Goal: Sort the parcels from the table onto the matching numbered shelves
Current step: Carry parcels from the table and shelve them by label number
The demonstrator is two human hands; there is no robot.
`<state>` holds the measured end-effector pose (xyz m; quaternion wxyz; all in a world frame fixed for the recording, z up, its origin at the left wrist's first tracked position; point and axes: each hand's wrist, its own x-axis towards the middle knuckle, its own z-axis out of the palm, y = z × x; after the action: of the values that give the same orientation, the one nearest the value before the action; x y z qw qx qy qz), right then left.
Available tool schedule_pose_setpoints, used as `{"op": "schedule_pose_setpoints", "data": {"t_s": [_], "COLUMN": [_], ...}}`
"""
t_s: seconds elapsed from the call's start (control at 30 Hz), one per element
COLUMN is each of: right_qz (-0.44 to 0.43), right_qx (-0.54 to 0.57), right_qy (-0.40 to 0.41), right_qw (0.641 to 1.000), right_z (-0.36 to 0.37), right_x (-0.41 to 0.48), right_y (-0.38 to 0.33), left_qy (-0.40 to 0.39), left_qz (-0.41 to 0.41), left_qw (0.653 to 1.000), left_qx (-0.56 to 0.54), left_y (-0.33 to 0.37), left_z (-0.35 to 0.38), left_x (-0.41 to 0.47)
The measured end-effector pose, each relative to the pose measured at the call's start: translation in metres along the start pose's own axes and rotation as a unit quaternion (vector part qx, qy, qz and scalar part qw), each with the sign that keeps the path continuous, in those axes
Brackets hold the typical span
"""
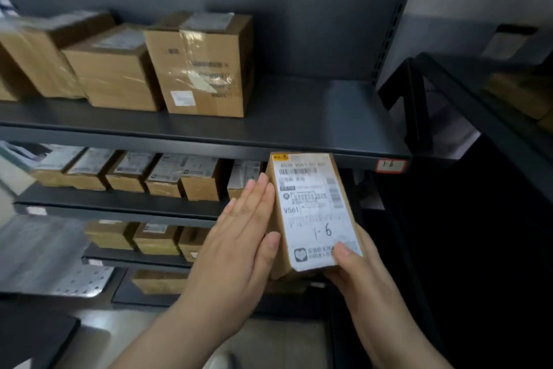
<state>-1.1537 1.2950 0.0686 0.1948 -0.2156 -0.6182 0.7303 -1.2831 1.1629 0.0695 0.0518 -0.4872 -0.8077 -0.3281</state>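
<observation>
A small cardboard parcel (314, 210) with a white label handwritten "1-6" is held just below the front edge of a dark shelf (299, 117). That shelf carries a red-bordered tag (391, 165) reading "1-6" at its right end. My right hand (356, 276) grips the parcel's near end from below, thumb on the label. My left hand (239, 237) lies flat against the parcel's left side, fingers straight. The right half of the shelf surface is bare.
Three larger cardboard boxes (206, 66) stand on the left part of the same shelf. Lower shelves (119, 204) hold rows of small labelled parcels. A black rack frame (449, 105) stands close on the right.
</observation>
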Motion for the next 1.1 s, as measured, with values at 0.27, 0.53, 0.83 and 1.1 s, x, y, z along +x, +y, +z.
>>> {"op": "schedule_pose_setpoints", "data": {"t_s": [0.27, 0.53, 0.83, 1.1], "right_qz": [-0.107, -0.145, -0.112, -0.075], "right_qx": [-0.017, -0.099, -0.195, -0.237], "right_qy": [0.011, 0.027, 0.070, 0.094], "right_qw": [0.994, 0.984, 0.972, 0.964], "right_z": [0.012, 0.026, 0.046, 0.049], "right_x": [0.025, 0.067, 0.153, 0.192], "right_y": [-0.046, -0.061, -0.078, -0.082], "left_qy": [0.086, 0.014, -0.050, -0.061], "left_qz": [-0.025, -0.050, -0.102, -0.121], "left_qw": [0.994, 0.962, 0.954, 0.951], "left_qx": [-0.055, -0.270, -0.278, -0.280], "left_y": [0.027, 0.018, -0.028, -0.055], "left_z": [-0.030, -0.047, -0.041, -0.025], "left_x": [0.039, 0.078, 0.159, 0.196]}}
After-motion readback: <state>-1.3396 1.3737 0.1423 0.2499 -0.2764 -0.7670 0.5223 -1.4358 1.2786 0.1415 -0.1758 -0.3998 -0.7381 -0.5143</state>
